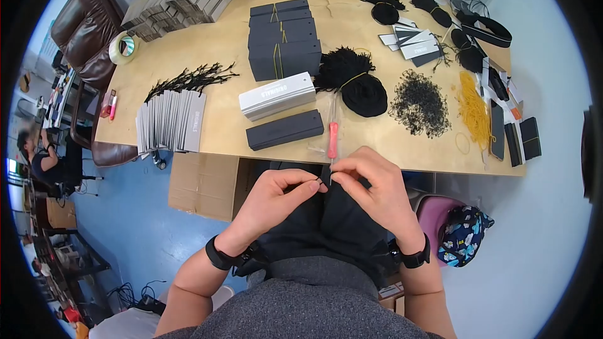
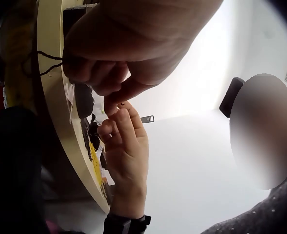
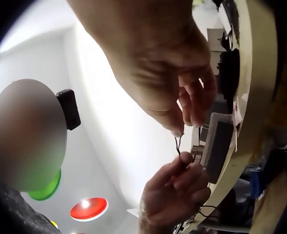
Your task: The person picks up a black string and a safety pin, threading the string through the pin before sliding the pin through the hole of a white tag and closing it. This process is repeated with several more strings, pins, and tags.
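Note:
Both hands meet in front of the table's near edge, over the lap. My left hand pinches a thin black cord between thumb and fingers. A loop of that cord sticks out from the far side of the left hand in the left wrist view. Just across from it, my right hand pinches the cord's two short ends between thumb and forefinger, as the right wrist view shows. Close beyond the fingers, a red-handled tool with a thin metal shaft lies at the table edge.
The table holds grey tags with black cords, banded dark tag stacks, white tags, a dark stack, black cord bundles, small black loops and yellow bands. A cardboard box stands below.

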Demonstrator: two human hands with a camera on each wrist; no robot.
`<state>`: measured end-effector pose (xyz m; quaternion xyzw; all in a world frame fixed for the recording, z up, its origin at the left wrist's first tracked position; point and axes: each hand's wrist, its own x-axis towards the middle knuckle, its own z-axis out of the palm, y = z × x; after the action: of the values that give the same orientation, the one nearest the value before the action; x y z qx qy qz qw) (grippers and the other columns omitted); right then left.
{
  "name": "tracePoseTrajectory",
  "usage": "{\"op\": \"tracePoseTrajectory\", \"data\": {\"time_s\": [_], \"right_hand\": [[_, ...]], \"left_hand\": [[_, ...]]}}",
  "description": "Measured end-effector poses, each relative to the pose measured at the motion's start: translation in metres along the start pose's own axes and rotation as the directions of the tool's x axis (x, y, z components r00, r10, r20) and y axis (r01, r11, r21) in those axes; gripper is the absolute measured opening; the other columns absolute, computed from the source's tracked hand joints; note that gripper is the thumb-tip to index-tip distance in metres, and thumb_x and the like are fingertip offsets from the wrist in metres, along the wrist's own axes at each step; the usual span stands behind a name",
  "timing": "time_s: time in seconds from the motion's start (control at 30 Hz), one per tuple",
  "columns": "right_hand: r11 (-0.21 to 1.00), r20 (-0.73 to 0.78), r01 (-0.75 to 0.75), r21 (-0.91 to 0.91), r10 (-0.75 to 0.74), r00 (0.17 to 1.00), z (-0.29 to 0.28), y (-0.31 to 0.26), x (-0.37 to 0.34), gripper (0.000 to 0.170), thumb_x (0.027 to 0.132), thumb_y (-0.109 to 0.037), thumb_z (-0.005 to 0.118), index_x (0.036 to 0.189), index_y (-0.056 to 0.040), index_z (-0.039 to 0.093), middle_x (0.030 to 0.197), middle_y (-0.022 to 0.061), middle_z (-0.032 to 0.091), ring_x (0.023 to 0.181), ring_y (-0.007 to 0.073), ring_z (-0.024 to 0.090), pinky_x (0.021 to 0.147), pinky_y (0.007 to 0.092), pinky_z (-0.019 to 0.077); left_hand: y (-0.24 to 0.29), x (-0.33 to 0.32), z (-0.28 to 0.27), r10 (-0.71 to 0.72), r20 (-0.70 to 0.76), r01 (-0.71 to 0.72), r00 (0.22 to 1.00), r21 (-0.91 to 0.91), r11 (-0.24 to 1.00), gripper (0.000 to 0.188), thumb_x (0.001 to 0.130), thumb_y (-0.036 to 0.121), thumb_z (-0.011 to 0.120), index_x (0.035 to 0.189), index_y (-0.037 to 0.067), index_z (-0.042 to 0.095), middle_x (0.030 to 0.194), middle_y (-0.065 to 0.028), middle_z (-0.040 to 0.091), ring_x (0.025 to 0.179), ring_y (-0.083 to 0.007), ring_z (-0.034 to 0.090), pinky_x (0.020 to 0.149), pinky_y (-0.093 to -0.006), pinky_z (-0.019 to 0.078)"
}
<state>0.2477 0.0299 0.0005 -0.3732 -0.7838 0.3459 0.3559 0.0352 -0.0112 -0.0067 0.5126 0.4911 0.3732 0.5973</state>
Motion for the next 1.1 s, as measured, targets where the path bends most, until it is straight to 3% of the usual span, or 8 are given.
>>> {"op": "tracePoseTrajectory", "data": {"time_s": [0.1, 0.23, 0.4, 0.67, 0.77, 0.9, 0.97, 1.1], "right_hand": [[0.974, 0.052, -0.142, 0.176, 0.134, 0.990, -0.008, -0.007, 0.001, 0.030, 0.085, -0.004, 0.074, 0.114, -0.0033, 0.064, 0.091, 0.0075, 0.059, 0.071, 0.0152, 0.061, 0.066, 0.0296, 0.0501], [0.962, 0.140, -0.112, 0.247, 0.079, 0.987, -0.010, -0.008, 0.004, 0.040, 0.085, -0.005, 0.075, 0.122, -0.0046, 0.060, 0.094, 0.0077, 0.058, 0.072, 0.0145, 0.061, 0.068, 0.0293, 0.0502], [0.971, 0.183, -0.118, 0.210, 0.080, 0.980, -0.002, 0.006, 0.006, 0.015, 0.089, -0.008, 0.071, 0.102, -0.0011, 0.065, 0.085, 0.0067, 0.058, 0.072, 0.0146, 0.060, 0.069, 0.0282, 0.0498], [0.962, 0.187, -0.176, 0.208, 0.138, 0.973, -0.003, 0.006, 0.001, 0.012, 0.093, -0.012, 0.067, 0.096, -0.0006, 0.064, 0.084, 0.0086, 0.060, 0.071, 0.0175, 0.060, 0.066, 0.0303, 0.0485], [0.964, 0.225, -0.196, 0.178, 0.154, 0.962, -0.009, 0.004, -0.001, 0.013, 0.094, -0.012, 0.067, 0.098, -0.0004, 0.063, 0.084, 0.0099, 0.060, 0.072, 0.0181, 0.061, 0.066, 0.0305, 0.0487], [0.964, 0.180, -0.210, 0.165, 0.180, 0.967, -0.011, 0.006, -0.004, 0.014, 0.092, -0.011, 0.068, 0.099, -0.0005, 0.063, 0.086, 0.0102, 0.060, 0.074, 0.0180, 0.061, 0.066, 0.0312, 0.0493], [0.975, 0.102, -0.168, 0.145, 0.155, 0.983, -0.011, -0.001, -0.005, 0.014, 0.091, -0.010, 0.069, 0.099, -0.0009, 0.063, 0.087, 0.0097, 0.059, 0.073, 0.0182, 0.061, 0.066, 0.0315, 0.0494], [0.990, 0.022, -0.106, 0.094, 0.105, 0.994, -0.007, -0.005, -0.003, 0.014, 0.087, -0.008, 0.072, 0.097, -0.0029, 0.064, 0.090, 0.0084, 0.058, 0.072, 0.0200, 0.061, 0.066, 0.0321, 0.0501]], "left_hand": [[0.003, -0.003, -0.002, -0.036, -0.005, 0.036, 0.999, -0.021, 0.999, 0.017, 0.096, 0.011, 0.065, 0.101, -0.003, 0.073, 0.096, -0.0072, 0.074, 0.091, -0.0104, 0.066, 0.085, -0.0261, 0.0507], [0.002, -0.005, -0.001, 0.003, -0.012, -0.003, 1.000, 0.036, 0.999, 0.016, 0.096, 0.010, 0.065, 0.101, -0.002, 0.074, 0.094, -0.0071, 0.073, 0.088, -0.0098, 0.064, 0.080, -0.0253, 0.0500], [0.003, -0.007, 0.000, 0.028, -0.006, -0.027, 1.000, 0.114, 0.993, 0.016, 0.096, 0.010, 0.064, 0.103, 0.000, 0.074, 0.090, -0.0059, 0.070, 0.083, -0.0090, 0.062, 0.076, -0.0244, 0.0488], [-0.008, -0.003, 0.013, 0.057, -0.172, -0.060, 0.983, -0.015, 0.998, 0.016, 0.089, 0.006, 0.072, 0.104, 0.005, 0.076, 0.086, -0.0031, 0.070, 0.066, -0.0046, 0.053, 0.057, -0.0221, 0.0402], [-0.002, 0.002, 0.009, 0.203, -0.100, -0.170, 0.974, 0.267, 0.948, 0.015, 0.087, 0.001, 0.073, 0.102, 0.000, 0.075, 0.087, -0.0019, 0.068, 0.078, -0.0056, 0.058, 0.067, -0.0192, 0.0446], [-0.008, 0.009, 0.013, 0.214, -0.111, -0.172, 0.971, 0.303, 0.938, 0.011, 0.086, 0.001, 0.074, 0.097, -0.001, 0.075, 0.084, -0.0019, 0.068, 0.077, -0.0062, 0.060, 0.070, -0.0193, 0.0460], [-0.014, 0.012, 0.014, 0.151, -0.191, -0.154, 0.970, 0.003, 0.988, 0.008, 0.087, 0.005, 0.075, 0.093, 0.000, 0.075, 0.082, 0.0004, 0.069, 0.070, -0.0022, 0.055, 0.059, -0.0192, 0.0408], [-0.014, 0.012, 0.015, 0.052, -0.183, -0.074, 0.982, -0.116, 0.990, 0.009, 0.088, 0.006, 0.075, 0.094, -0.001, 0.074, 0.083, 0.0004, 0.069, 0.075, -0.0027, 0.058, 0.065, -0.0183, 0.0437]]}}
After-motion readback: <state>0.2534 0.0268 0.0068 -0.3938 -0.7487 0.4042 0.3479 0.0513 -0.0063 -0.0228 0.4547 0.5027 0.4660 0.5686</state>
